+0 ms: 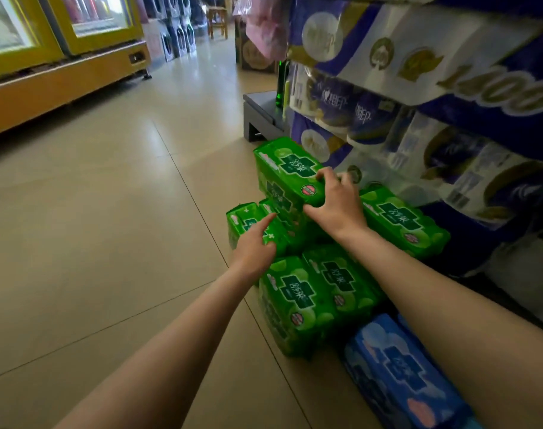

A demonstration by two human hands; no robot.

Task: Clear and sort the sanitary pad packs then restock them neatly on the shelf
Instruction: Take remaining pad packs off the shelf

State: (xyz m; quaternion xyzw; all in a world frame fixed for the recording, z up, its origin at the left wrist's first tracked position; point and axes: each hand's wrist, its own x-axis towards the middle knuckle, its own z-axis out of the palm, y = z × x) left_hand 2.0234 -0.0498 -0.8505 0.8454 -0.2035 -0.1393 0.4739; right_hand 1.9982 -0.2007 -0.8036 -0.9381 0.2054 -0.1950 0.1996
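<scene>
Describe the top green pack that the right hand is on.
The top green pack is a glossy plastic-wrapped block with a dark green cross label and a red round sticker. It lies tilted on top of other green packs on the floor, beside the shelf. The right hand grips its near end.

Beige tiled floor [115, 218] carries it all here. Green sanitary pad packs [298, 298] sit on the tiles in a loose cluster, some stacked on others, right against the foot of the shelf [449, 150]. A blue pad pack [400, 373] lies nearest the camera, just beside the green ones. Beyond them, a grey platform [260, 116] rests on the floor, and a yellow freezer cabinet [56, 75] stands across the aisle.
</scene>
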